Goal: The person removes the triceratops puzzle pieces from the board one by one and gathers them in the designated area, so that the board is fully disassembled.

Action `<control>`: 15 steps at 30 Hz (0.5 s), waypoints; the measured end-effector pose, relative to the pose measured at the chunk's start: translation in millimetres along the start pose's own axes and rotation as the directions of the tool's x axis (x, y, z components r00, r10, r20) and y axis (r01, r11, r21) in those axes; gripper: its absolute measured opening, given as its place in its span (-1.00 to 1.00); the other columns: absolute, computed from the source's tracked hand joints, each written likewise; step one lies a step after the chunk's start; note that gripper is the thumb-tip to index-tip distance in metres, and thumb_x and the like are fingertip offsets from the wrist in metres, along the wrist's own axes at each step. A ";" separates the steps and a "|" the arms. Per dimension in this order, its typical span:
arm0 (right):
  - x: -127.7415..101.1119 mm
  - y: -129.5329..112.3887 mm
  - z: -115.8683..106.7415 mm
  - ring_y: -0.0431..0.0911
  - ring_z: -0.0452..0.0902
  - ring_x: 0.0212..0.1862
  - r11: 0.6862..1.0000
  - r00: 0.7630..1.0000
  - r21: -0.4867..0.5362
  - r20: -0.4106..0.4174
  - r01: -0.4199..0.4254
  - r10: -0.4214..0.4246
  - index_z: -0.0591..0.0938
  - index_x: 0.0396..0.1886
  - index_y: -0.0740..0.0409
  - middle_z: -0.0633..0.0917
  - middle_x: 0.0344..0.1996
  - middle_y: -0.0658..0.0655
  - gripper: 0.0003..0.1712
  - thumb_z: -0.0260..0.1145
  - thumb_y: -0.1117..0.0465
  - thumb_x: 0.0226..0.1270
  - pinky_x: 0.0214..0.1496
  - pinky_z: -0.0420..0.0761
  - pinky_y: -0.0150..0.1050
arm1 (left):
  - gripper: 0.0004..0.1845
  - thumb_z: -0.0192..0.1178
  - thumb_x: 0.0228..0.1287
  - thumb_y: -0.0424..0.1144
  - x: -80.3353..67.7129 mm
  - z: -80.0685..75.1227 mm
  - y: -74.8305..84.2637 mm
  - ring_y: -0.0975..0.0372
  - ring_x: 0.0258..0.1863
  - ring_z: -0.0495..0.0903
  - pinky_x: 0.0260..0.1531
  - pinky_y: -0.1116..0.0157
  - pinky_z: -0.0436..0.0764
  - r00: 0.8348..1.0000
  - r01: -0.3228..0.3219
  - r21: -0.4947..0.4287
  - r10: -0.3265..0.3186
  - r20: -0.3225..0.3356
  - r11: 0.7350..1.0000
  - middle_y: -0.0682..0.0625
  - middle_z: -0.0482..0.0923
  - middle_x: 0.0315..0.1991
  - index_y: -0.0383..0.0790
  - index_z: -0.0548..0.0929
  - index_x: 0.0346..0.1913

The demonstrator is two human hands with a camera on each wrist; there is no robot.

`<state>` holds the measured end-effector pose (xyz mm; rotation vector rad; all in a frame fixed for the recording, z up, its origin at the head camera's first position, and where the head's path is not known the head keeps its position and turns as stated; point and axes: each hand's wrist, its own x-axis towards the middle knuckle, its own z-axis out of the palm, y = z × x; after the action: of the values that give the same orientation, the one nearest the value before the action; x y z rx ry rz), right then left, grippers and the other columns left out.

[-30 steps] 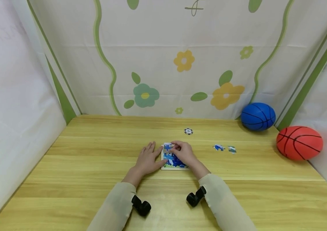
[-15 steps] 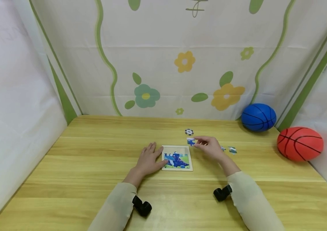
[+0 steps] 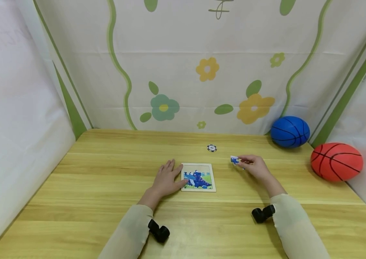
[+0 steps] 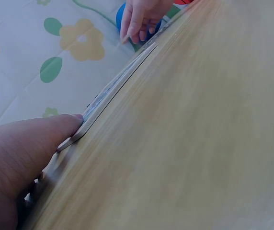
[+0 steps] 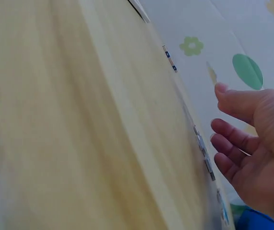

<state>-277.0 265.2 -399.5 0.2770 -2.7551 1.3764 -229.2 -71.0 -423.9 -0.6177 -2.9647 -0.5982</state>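
Observation:
My left hand [image 3: 167, 181] lies flat at the left side of a shallow wooden puzzle tray [image 3: 214, 180], its thumb over the tray's edge, as the left wrist view also shows. Inside the tray, a blue dinosaur picture [image 3: 199, 180] fills the lower part; the strip along the top is bare wood. Right of the tray, my right hand [image 3: 256, 167] pinches a blue and white jigsaw piece [image 3: 234, 160] between thumb and forefinger, raised over the table. Loose jigsaw pieces [image 5: 204, 155] lie on the table below this hand, mostly hidden by it in the head view.
A black and white poker chip [image 3: 211, 148] lies behind the tray. At the table's right edge sit a blue ball [image 3: 289, 131] and a red ball [image 3: 336, 162]. A flower-printed curtain [image 3: 176, 72] rises along the table's back edge.
My right hand has lifted the jigsaw piece from the tray's upper left and carried it right, over the loose pieces. My left hand stays put at the tray.

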 end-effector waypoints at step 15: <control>0.0 14.8 8.8 0.08 0.34 -0.10 0.995 1.000 -0.099 0.002 0.009 -0.009 0.57 -0.08 0.22 0.47 -0.16 0.25 -0.51 0.31 0.04 0.02 -0.07 0.29 -0.02 | -0.30 -0.08 0.14 0.18 -0.2 -0.5 2.0 0.00 0.26 -0.14 0.15 0.04 -0.12 1.000 -0.004 -0.013 0.004 -0.004 1.000 -0.26 -0.05 0.27 -0.16 0.21 0.26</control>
<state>-279.5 266.8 -416.5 0.2853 -2.8085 1.2334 -228.3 -69.6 -422.7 -0.6233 -2.9573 -0.6187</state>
